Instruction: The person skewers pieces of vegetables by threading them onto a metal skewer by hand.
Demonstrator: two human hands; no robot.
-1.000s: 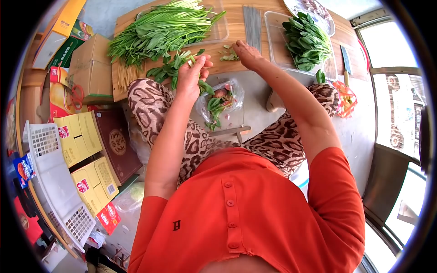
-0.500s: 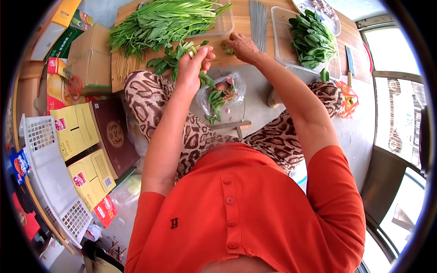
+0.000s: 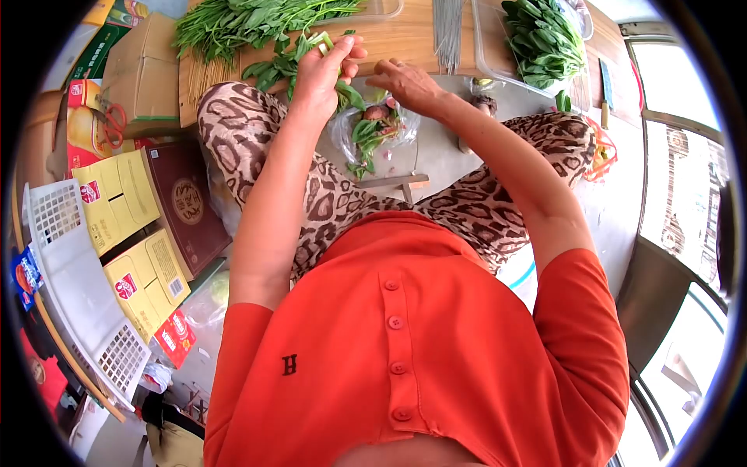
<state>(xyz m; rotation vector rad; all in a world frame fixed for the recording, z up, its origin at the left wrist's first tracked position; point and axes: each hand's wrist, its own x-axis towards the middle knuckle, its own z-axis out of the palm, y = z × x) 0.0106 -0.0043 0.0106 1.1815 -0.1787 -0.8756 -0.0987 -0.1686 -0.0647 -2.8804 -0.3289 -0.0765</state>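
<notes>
Leafy green stems (image 3: 285, 65) are held in my left hand (image 3: 320, 76), their pale cut ends showing above the fingers and their leaves hanging to both sides. My right hand (image 3: 406, 84) is just to the right, near the table's front edge, its fingers bent together; whether anything small is between them is hidden. Below and between the hands, a clear plastic bag (image 3: 406, 131) holds leaf scraps and reddish bits. A large heap of long greens (image 3: 249, 27) lies at the table's back left.
A clear tray (image 3: 489, 56) of leafy bundles (image 3: 545, 43) stands on the wooden table (image 3: 412, 35), beside grey sticks (image 3: 448, 35). A knife (image 3: 606, 93) lies at the right. Cardboard boxes (image 3: 144, 74), red scissors (image 3: 115, 126) and a white basket (image 3: 85, 288) are at the left.
The view has shifted, so the table sits higher in it. My right hand has moved off the table top toward my left hand and the bag; the small green piece at its fingertips no longer shows.
</notes>
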